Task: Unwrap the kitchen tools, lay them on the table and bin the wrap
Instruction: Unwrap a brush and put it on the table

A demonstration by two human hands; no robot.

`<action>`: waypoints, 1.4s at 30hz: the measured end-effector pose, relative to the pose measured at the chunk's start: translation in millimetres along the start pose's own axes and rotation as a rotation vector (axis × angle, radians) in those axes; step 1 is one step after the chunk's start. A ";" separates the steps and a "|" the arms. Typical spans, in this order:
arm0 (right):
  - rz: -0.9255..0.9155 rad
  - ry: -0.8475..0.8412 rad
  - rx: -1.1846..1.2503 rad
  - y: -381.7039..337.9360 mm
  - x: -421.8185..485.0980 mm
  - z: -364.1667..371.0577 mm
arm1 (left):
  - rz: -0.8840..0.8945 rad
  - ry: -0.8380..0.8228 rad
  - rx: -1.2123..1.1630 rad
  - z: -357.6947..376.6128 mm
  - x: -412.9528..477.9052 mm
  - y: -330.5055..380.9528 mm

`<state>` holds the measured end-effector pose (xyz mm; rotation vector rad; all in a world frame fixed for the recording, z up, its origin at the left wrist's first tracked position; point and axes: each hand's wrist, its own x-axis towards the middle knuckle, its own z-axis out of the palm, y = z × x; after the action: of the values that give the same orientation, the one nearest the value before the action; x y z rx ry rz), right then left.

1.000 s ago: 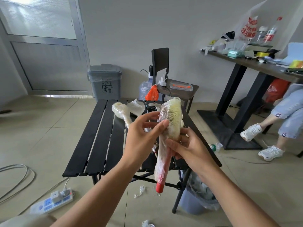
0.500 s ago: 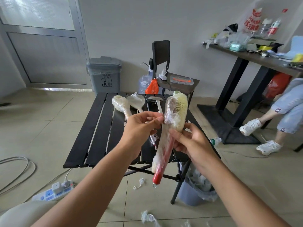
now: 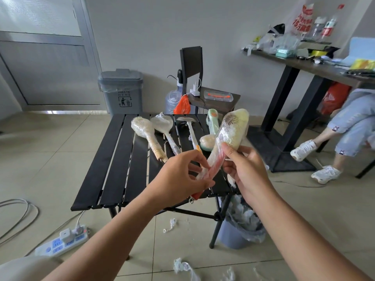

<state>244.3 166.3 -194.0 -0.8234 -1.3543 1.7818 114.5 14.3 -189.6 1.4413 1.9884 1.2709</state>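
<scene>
- Two-handed, you're holding the wrapped red-handled utensil (image 3: 233, 130) above the black table (image 3: 113, 159): right hand (image 3: 246, 173) gripping its neck, left hand (image 3: 180, 177) pinching film (image 3: 204, 172) by the handle.
- You're best peeling handle-first, right grip steady.

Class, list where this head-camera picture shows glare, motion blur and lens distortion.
Head view: glare glints on the wrapped tool; the right hand blurs slightly beside it; the wide lens skews the door frame at left.
</scene>
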 end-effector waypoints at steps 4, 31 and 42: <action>0.154 -0.110 0.231 -7.4 -1.5 -1.3 | -0.030 0.006 -0.233 0.2 -1.1 0.4; 0.026 -0.114 0.076 -20.2 -11.6 2.7 | 0.143 0.178 0.230 -6.7 -4.3 6.0; 0.110 -0.215 0.092 -23.7 -5.3 -3.2 | -0.062 0.179 -0.168 -14.6 0.0 1.8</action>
<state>253.9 167.3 -171.5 -0.6834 -1.3720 2.0512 104.9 7.9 -180.5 1.2164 1.9656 1.5461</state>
